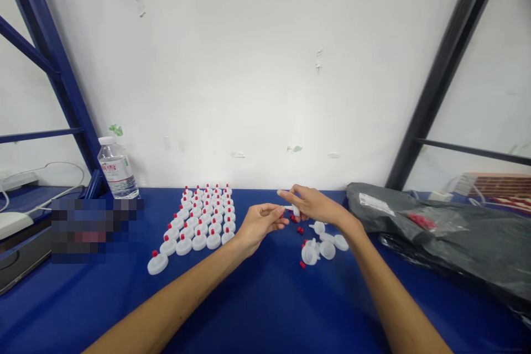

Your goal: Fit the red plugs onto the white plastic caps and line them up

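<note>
My left hand (263,224) pinches a small red cap (282,214), mostly hidden by the fingertips, at the thin tip of a white nozzle lid (293,209). My right hand (309,204) grips that lid at its wide end, with the index finger stretched out to the left. Below my right hand lie loose white nozzle lids (327,250) in a heap, several red caps (300,230) among and beside them. To the left, rows of white lids topped with red caps (199,241) stand upright; the nearest capped lid (158,263) sits a little apart.
A water bottle (118,168) stands at the back left against the wall. Grey plastic bags (418,238) lie on the right, a clear bag of red pieces (423,221) on top. Metal posts (440,77) rise at both sides of the blue table (257,310).
</note>
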Demonstrator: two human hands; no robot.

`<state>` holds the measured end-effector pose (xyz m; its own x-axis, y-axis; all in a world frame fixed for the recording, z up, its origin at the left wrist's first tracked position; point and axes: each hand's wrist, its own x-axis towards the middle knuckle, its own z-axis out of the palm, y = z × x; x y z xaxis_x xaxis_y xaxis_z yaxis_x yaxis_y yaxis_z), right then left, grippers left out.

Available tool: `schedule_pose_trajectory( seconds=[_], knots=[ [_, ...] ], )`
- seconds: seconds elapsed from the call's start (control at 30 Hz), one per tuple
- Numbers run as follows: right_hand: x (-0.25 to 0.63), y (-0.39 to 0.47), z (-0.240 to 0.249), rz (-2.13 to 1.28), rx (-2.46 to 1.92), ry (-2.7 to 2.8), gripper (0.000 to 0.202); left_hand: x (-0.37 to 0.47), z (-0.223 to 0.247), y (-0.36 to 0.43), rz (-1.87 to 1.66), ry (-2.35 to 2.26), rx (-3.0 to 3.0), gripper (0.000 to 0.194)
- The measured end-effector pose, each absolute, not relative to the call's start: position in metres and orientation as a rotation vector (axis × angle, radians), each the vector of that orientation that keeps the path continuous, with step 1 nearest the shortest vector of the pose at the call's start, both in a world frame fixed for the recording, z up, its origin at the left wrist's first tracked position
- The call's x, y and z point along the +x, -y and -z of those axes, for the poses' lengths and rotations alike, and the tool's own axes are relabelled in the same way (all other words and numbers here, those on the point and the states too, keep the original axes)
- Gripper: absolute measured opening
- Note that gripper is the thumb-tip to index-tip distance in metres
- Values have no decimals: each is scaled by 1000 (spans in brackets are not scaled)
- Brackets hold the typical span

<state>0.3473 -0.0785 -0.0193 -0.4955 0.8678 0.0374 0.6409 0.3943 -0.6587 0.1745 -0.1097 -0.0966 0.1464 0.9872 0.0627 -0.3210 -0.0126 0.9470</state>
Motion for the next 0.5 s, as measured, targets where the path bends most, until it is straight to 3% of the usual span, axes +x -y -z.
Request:
schedule_pose_trajectory(
  seconds=[0.3,0.5],
  knots=[
    [347,82,16,-905,-1306,2276,57,175,90,114,-1230,-801,1032,36],
    [348,81,17,-928,-1307,2269,57,175,91,114,-1226,-727,901,20]
  ],
)
